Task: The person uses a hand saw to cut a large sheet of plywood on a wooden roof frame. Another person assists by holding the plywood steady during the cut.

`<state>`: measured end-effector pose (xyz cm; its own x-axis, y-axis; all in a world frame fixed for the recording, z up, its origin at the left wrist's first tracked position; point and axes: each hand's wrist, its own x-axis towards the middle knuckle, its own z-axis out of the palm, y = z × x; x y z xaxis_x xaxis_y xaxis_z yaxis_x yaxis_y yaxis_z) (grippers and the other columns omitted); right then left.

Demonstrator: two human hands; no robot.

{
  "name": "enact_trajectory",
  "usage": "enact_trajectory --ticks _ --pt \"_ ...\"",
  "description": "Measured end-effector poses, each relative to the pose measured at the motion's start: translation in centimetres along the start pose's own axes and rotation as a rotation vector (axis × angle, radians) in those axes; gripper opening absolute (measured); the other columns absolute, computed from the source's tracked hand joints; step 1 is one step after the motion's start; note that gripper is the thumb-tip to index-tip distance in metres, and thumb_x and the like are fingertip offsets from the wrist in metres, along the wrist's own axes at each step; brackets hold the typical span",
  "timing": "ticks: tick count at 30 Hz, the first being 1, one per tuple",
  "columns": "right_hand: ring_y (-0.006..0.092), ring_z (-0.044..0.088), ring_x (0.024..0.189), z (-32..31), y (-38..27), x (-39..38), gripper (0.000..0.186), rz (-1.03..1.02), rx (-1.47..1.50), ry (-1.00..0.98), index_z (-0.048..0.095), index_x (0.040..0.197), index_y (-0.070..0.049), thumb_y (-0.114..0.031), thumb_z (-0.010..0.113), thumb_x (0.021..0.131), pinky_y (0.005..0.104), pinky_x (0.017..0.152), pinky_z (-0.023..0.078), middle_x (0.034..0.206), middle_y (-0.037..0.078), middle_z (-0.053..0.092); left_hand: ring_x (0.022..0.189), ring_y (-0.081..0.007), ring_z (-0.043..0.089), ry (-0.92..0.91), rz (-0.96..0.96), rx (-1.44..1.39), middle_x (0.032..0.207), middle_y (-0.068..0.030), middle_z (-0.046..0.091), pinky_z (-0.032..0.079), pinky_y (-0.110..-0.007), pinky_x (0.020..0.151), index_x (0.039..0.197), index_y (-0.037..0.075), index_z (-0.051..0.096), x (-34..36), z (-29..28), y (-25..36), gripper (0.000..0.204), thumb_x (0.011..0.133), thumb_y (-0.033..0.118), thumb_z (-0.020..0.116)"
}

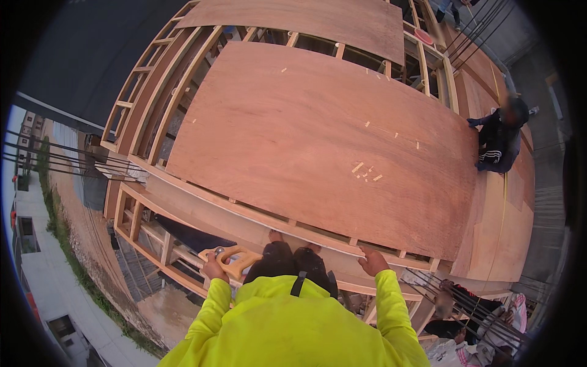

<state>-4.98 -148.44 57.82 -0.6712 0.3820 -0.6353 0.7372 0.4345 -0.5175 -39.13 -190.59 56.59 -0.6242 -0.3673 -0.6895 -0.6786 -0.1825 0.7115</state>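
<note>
My left hand (215, 268) is closed on a handsaw (239, 262) at the joint of its pale wooden handle and dark blade. The blade points up and left over the open timber framing. Farther right, my right hand (372, 263) rests on the edge of a long timber beam (263, 218), fingers stretched out and holding nothing. Beyond the beam lies a large reddish plywood sheet (318, 147), with several small wood scraps (367, 172) on it. My bare feet are on the near side of the beam.
A co-worker in dark clothes (501, 137) crouches on the right-hand boards near a yellow tape line (502, 214). Steel bars (440, 287) stick out at lower right, above other people. Open joists (177, 92) leave gaps at left, and the ground drops away there.
</note>
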Motion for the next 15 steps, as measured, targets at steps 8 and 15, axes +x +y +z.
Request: enact_trajectory --ticks 8,15 --pt "0.0425 0.056 0.124 1.7 -15.9 2.2 0.066 -0.406 -0.017 0.233 0.045 0.146 0.000 -0.020 0.073 0.090 0.0454 0.105 0.046 0.138 0.027 0.056 0.073 -0.0281 0.070 -0.127 0.034 0.029 0.099 -0.0162 0.067 0.062 -0.036 0.056 0.111 -0.002 0.058 0.0 5.0 3.2 0.030 0.095 0.023 0.063" --pt "0.0427 0.040 0.140 3.7 -32.6 3.8 0.077 -0.706 -0.139 0.147 0.043 0.147 -0.002 -0.023 0.080 0.083 0.0510 0.115 0.034 0.148 0.023 0.046 0.073 -0.0244 0.069 -0.292 -0.100 0.007 0.096 -0.0137 0.067 0.061 -0.034 0.055 0.108 0.000 0.060 -3.2 11.6 7.3 0.023 0.098 0.020 0.061"
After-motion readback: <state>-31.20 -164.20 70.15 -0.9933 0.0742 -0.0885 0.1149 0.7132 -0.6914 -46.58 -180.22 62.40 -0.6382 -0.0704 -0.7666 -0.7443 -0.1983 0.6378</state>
